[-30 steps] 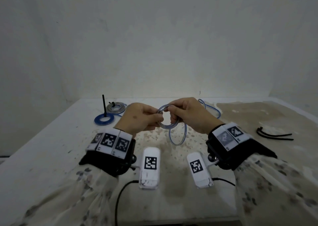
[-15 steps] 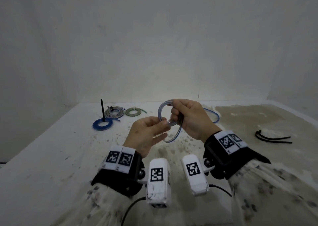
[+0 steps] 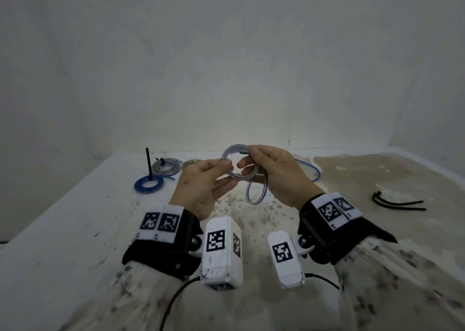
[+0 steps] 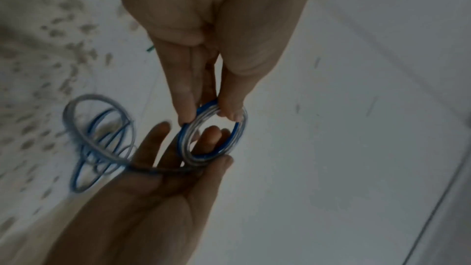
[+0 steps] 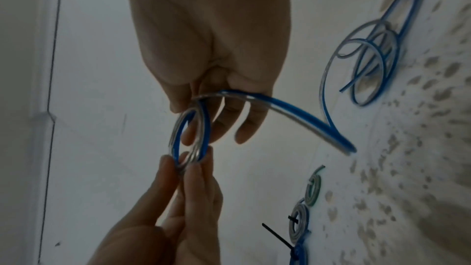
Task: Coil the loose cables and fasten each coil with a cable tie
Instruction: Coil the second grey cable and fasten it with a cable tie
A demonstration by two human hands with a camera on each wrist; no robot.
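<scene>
A blue-and-clear cable coil (image 3: 230,150) is held up over the table between both hands. My left hand (image 3: 227,173) pinches the coil's left side with thumb and fingertips (image 4: 224,108). My right hand (image 3: 251,165) grips the right side, its fingers (image 5: 221,120) curled through the ring. The coil (image 4: 214,148) (image 5: 178,134) has a few turns. Its loose tail (image 3: 254,203) hangs under the right hand and runs on in loops (image 5: 369,57) over the table behind it. Two black cable ties (image 3: 397,203) lie at the right.
At the back left of the white, stained table (image 3: 75,217) lie three coils: a blue one (image 3: 148,185) with an upright black tie, a grey one (image 3: 167,167) and a green one (image 3: 191,163). A wall stands close behind the table.
Half a second ago my left fingers sat just under the coil while the right hand held it; now they pinch its left side again. A loop of the tail hangs lower.
</scene>
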